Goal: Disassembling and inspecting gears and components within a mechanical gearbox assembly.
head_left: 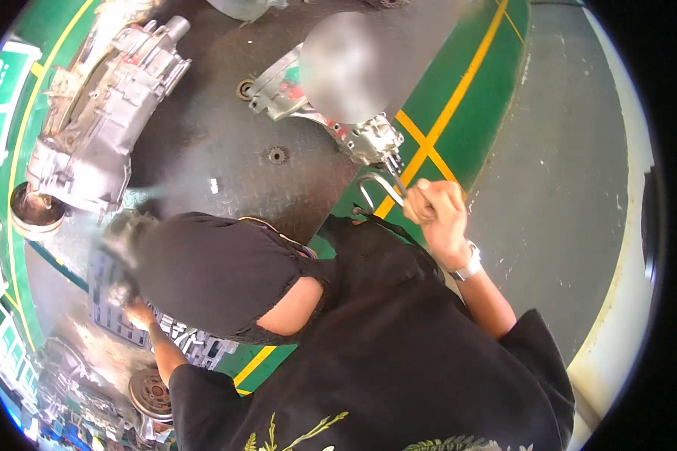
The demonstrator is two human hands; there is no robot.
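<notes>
My right hand (438,214), with a watch (468,261) on its wrist, is closed around a bent silver metal rod (384,180). The rod's straight part runs up to the end of a cast metal housing (372,140); I cannot tell whether they join. Far off to the left, my left hand (139,314) is small and partly blurred. Its fingers close on a rounded silvery metal piece (120,292), whose kind I cannot make out. Between my arms, a rounded form in black cloth (210,274) with a bare patch of skin hides part of the work surface.
A large gearbox casing (105,120) lies at upper left, above a round metal cup (36,214). A small gear (277,155) and a bearing ring (244,89) lie on the dark surface (218,135). At lower left stands a rusty disc (150,393). A blurred patch covers part of the housing.
</notes>
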